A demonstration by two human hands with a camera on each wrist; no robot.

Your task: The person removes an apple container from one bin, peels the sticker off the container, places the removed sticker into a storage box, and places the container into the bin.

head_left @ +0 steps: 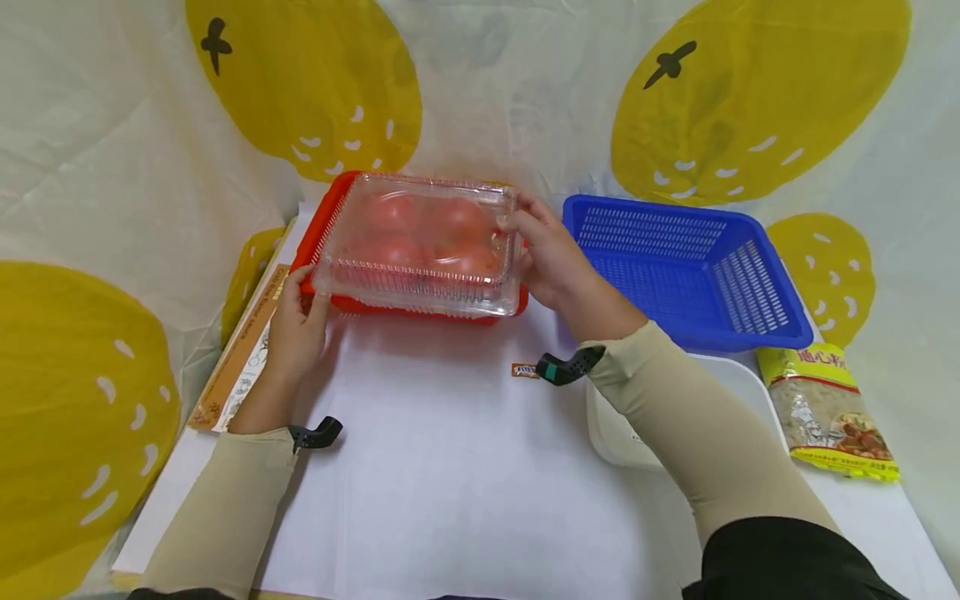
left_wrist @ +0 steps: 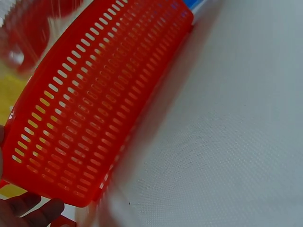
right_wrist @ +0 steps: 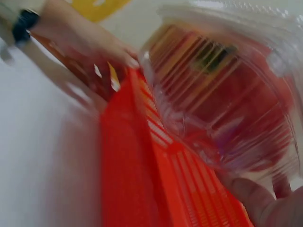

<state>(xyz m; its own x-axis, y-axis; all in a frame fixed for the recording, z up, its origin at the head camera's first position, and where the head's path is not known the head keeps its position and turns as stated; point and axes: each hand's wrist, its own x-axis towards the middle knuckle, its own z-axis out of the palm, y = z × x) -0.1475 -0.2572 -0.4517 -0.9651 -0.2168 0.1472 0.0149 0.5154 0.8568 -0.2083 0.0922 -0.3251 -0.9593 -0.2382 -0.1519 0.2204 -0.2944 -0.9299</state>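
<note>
My right hand [head_left: 553,260] grips the right end of a clear plastic clamshell box [head_left: 420,292], whose lid is down over several red tomatoes [head_left: 459,218]. The box is tilted over a red plastic basket [head_left: 321,229] and covers most of it in the head view. At the basket's left front corner, my left hand [head_left: 296,333] holds the rim. Its fingers [left_wrist: 45,213] curl at that corner in the left wrist view. In the right wrist view, the box [right_wrist: 213,94] sits above the slotted basket wall, with right fingers [right_wrist: 253,194] under its edge.
To the right stands a blue basket [head_left: 750,333], with a white lidded container [head_left: 615,433] in front, partly behind my right forearm. A bag of pasta [head_left: 825,412] lies at the right edge. A brown box [head_left: 240,350] lies at the left, and a small orange packet [head_left: 525,370] mid-table.
</note>
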